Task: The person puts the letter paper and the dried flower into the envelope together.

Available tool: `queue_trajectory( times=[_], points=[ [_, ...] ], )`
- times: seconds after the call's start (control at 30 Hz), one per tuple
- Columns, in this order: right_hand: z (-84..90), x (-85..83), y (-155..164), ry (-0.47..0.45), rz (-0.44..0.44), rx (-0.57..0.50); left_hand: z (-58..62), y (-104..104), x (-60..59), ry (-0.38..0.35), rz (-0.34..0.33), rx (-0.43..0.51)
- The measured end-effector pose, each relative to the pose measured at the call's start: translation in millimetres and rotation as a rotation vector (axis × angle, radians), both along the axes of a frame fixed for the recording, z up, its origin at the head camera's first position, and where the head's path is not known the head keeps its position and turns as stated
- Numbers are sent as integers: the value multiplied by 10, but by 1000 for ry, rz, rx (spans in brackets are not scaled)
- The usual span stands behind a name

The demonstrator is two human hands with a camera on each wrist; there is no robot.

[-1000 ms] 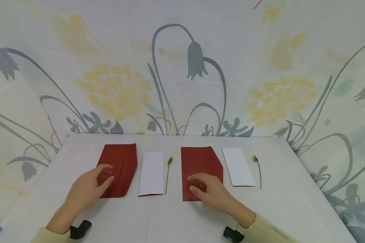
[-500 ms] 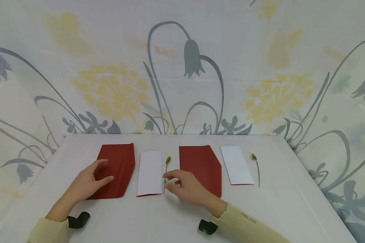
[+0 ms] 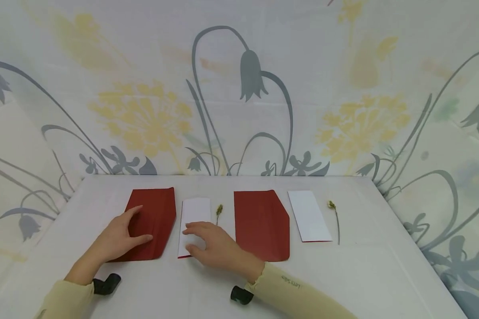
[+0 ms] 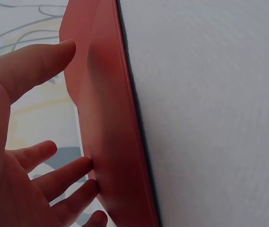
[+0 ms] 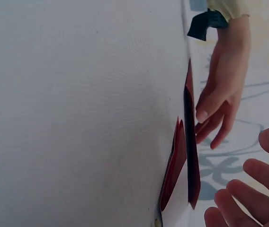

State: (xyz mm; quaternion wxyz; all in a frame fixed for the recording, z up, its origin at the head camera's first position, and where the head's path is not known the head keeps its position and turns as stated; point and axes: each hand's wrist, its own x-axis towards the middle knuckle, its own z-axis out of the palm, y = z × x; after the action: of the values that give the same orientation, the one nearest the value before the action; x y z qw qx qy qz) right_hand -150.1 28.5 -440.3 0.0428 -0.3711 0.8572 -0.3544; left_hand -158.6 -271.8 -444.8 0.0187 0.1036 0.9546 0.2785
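My left hand [image 3: 113, 237] is over the left red envelope [image 3: 159, 221], thumb and fingers spread apart. In the left wrist view, several fingertips [image 4: 89, 163] are right at the edge of that red envelope [image 4: 115, 142], and the thumb stays apart above. My right hand [image 3: 219, 248] hovers over the left white folded card [image 3: 195, 210], its fingers loosely bent and nothing between them. It covers the card's lower part and most of the stem of a small dried flower [image 3: 219, 210]. In the right wrist view, the folded card [image 5: 174, 170] shows its red inside.
Right of my right hand lie a second red envelope [image 3: 259, 221], a second white card [image 3: 309, 217] and another dried flower [image 3: 331, 205] on the white table [image 3: 383, 274]. A flower-patterned cloth [image 3: 239, 110] rises behind the table's back edge.
My right hand has moved left, from the right red envelope past the dried flower to over the left white card. My left hand stays by its envelope, thumb and fingers a little further apart.
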Motion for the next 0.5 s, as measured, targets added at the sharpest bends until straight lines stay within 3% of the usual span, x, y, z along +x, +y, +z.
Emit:
queue_trajectory(
  times=[0.27, 0.5],
  points=[
    [-28, -36, -323, 218, 47, 259, -21, 55, 0, 8, 19, -66],
    [-68, -76, -517, 313, 129, 480, -27, 64, -9, 33, 20, -116]
  ],
)
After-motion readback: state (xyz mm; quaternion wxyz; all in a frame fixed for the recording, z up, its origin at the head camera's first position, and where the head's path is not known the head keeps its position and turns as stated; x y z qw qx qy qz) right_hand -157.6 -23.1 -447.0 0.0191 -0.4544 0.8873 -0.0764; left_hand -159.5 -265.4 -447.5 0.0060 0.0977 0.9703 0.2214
